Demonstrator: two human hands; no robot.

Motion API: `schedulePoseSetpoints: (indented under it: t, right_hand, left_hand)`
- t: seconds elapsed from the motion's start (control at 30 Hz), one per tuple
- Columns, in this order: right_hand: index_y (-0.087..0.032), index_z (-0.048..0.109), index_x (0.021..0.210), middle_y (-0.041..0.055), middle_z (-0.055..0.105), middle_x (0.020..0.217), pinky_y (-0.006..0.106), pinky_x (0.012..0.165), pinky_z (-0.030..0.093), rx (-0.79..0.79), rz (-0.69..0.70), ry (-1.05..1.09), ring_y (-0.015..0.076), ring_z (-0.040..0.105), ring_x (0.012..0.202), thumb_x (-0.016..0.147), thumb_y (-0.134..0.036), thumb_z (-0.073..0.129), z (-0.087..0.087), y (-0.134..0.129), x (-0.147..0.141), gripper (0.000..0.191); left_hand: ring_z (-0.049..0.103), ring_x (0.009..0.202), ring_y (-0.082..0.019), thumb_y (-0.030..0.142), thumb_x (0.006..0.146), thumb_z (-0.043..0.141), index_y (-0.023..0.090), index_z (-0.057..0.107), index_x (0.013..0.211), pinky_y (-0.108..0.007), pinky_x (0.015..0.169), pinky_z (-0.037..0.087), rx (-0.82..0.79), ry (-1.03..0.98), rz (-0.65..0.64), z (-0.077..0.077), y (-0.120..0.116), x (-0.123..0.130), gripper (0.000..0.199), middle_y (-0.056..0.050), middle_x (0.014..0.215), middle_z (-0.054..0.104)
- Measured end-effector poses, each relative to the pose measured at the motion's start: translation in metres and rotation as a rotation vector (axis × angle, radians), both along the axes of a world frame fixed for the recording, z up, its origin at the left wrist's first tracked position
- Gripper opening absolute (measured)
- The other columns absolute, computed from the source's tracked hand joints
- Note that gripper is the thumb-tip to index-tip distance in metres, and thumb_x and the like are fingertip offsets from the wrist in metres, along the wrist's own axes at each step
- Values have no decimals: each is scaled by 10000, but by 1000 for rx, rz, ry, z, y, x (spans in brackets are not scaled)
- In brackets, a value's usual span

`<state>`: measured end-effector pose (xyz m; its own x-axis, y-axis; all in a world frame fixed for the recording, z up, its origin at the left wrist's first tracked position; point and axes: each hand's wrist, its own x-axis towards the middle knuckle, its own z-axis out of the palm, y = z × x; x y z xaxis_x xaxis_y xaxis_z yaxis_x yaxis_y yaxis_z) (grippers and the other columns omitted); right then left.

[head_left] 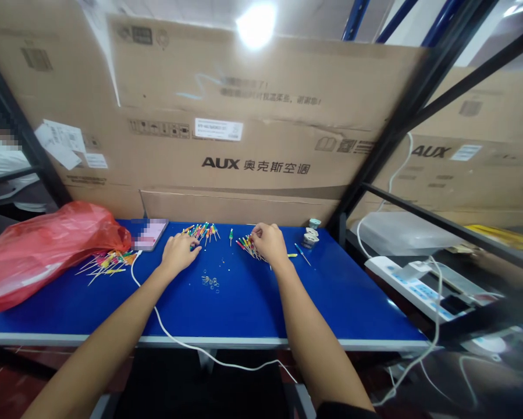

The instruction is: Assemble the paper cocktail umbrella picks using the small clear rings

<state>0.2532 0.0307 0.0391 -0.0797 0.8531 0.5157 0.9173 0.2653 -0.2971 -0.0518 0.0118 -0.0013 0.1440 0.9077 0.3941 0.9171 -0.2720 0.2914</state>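
Note:
On the blue table lie several thin sticks with colourful paper tops. My left hand (180, 251) rests at the near left side of one bunch (206, 231), its fingers curved and partly apart; whether it holds a stick is too small to tell. My right hand (267, 241) is closed at another bunch (248, 247), thumb and fingers pinched together over the tops; what they grip is hidden. A single green-topped stick (231, 236) lies between the two bunches. Small rubber bands (210, 281) are scattered nearer to me, between my forearms.
A red plastic bag (56, 244) lies at the left, with more sticks (106, 265) beside it. A phone (150, 234) and a white cable (169, 334) are near my left arm. Small round containers (310, 235) and a blue-topped stick (302, 254) lie right. Cardboard (252, 139) stands behind.

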Motion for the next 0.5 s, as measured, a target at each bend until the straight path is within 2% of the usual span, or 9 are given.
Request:
schedulePoseSetpoints:
  t: [0.3, 0.5]
  right_hand:
    - [-226, 735, 755, 104, 711, 832, 360, 766, 340, -21, -27, -81, 272, 534, 889, 829, -254, 664, -2, -3, -8, 107]
    - [-233, 761, 882, 130, 687, 969, 395, 796, 316, 51, -65, -56, 303, 490, 975, 887, -324, 616, 3, -4, -8, 172]
  left_hand:
    - [629, 968, -310, 342, 833, 716, 276, 779, 945, -384, 829, 449, 18, -9, 55, 0, 3, -7, 145, -71, 915, 747]
    - [636, 942, -312, 339, 829, 704, 267, 785, 874, -386, 801, 460, 31, -25, 92, 0, 4, -10, 117, -87, 910, 746]
